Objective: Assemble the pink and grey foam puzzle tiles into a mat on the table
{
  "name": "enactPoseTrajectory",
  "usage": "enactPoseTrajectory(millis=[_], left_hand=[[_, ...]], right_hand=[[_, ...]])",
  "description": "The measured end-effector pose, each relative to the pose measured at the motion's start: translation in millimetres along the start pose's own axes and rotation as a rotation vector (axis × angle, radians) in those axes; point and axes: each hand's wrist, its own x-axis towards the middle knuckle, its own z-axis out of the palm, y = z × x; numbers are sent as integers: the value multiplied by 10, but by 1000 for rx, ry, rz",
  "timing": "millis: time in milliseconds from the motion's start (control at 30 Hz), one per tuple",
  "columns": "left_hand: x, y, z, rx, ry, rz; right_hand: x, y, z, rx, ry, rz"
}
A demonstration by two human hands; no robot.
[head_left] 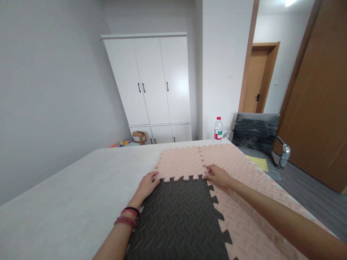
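A black foam mat tile [180, 220] with toothed edges lies nearest me on the table. Beyond it is a pink foam mat tile [180, 162], its toothed near edge lapping over the black tile's far edge. My left hand [147, 185], with bands on the wrist, grips the pink tile's near left corner, fingers curled. At the near right corner, my right hand [219, 176] pinches the same tile's edge between thumb and fingers. Along the right runs a strip of pink foam tiles [244, 195], beside the black tile's toothed right edge.
The white table [67, 198] extends to the left. A bottle with a red cap [218, 130] stands at its far edge. To the right are a dark chair [256, 131] and a yellow foam piece [258, 163]. A cardboard box [139, 137] sits by the white cabinet [151, 79].
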Motion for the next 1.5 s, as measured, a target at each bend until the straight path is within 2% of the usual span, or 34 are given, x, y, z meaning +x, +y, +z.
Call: enactPoseTrajectory(millis=[367,567,733,867,967,1100,1200,1333,1500], left_hand=[[4,-54,80,170,-23,10],[17,-26,-13,252,-65,41],[-19,-32,-68,301,-77,5],[-91,34,-82,317,-51,-5],[-155,112,-84,321,-33,42],[-231,234,-102,289,-68,157],[-272,358,-152,234,-122,270],[-319,518,-213,188,-172,343],[-338,617,-207,221,-213,313]], right_hand=[[32,7,-28,-35,-42,-40],[18,-47,-52,-126,-65,-48],[38,-146,-65,-267,-112,-37],[41,-323,-95,-395,-131,-23],[-1,-548,-103,-463,-101,-38],[-121,-899,-24,-475,-85,-146],[-192,-1105,76,-398,-93,-266],[-185,-1244,178,-292,-118,-292],[-163,-1282,221,-295,-109,-279]])
